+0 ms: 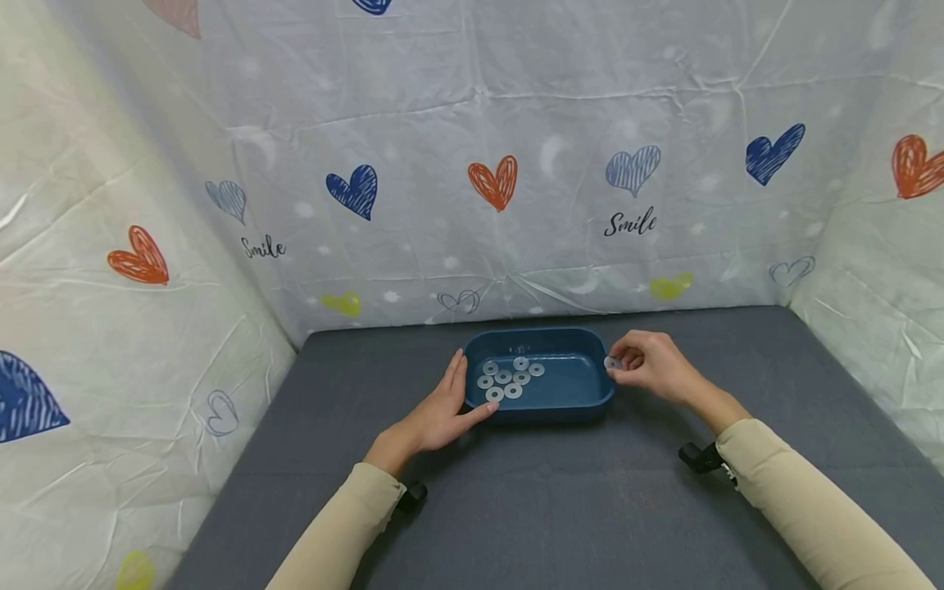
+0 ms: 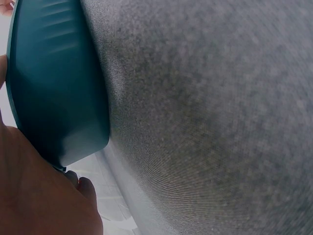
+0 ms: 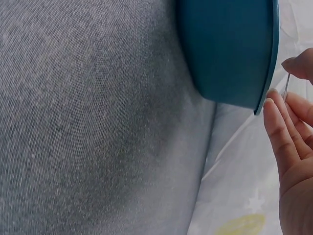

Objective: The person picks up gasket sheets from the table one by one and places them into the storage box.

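Note:
A dark blue rectangular tray [image 1: 560, 408] stands on the table, with several flat round washers [image 1: 503, 377] lying loose in its left half. My left hand [image 1: 437, 414] rests at the tray's near left corner, fingers straight along the outer left wall and thumb on the near rim. In the left wrist view that hand lies against the teal-looking tray wall [image 2: 58, 83]. Just at the right rim, my right hand [image 1: 652, 365] pinches one washer [image 1: 611, 362] between thumb and fingers. Edge-on, this washer [image 3: 287, 85] appears as a thin line in the right wrist view.
Grey cloth covers the table [image 1: 546, 508]. A white curtain [image 1: 413, 123] printed with hearts and "Smile" hangs behind the table and along both sides. Each sleeved forearm carries a small black wrist device, such as the right one [image 1: 701, 459].

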`<state>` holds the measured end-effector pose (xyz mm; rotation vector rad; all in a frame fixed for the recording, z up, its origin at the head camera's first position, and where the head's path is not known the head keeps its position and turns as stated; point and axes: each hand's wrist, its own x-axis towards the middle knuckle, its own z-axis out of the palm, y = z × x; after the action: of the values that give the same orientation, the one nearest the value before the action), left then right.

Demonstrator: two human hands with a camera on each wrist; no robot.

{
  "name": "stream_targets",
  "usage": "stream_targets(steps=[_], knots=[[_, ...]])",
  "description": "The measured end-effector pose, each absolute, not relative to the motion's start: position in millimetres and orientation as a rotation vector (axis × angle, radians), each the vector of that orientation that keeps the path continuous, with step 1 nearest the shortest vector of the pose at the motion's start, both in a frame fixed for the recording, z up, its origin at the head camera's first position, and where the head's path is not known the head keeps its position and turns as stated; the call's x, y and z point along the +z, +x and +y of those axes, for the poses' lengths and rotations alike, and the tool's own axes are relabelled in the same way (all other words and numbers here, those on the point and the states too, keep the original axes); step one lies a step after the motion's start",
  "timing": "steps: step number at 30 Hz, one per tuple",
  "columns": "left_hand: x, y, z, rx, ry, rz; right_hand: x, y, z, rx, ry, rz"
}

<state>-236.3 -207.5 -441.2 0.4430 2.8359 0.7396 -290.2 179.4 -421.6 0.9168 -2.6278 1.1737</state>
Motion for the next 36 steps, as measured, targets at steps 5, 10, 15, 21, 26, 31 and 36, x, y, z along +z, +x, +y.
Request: stream_targets(steps=[5, 10, 15, 21, 26, 31, 36], knots=[[-444, -238, -208, 0.718, 0.428, 2.832, -421, -290, 174, 1.167, 0.933, -2.626], [-442, -236, -208, 0.746, 0.451, 2.838, -419, -290, 170, 1.151, 0.949, -2.630], [-442, -237, -208, 0.738, 0.445, 2.841, -419, -291, 167, 1.153, 0.967, -2.616], [-439, -234, -207, 0.736, 0.440, 2.840, -418, -291, 163, 1.166, 0.995, -2.605], [-440, -234, -207, 0.727, 0.432, 2.836, -417, -291, 159, 1.173, 0.999, -2.620], [-439, -233, -207, 0.741, 0.437, 2.833, -414, -291, 155, 1.189, 1.022, -2.618], [-437, -234, -207, 0.742, 0.443, 2.830, -413, -291, 150, 1.188, 1.036, -2.620]])
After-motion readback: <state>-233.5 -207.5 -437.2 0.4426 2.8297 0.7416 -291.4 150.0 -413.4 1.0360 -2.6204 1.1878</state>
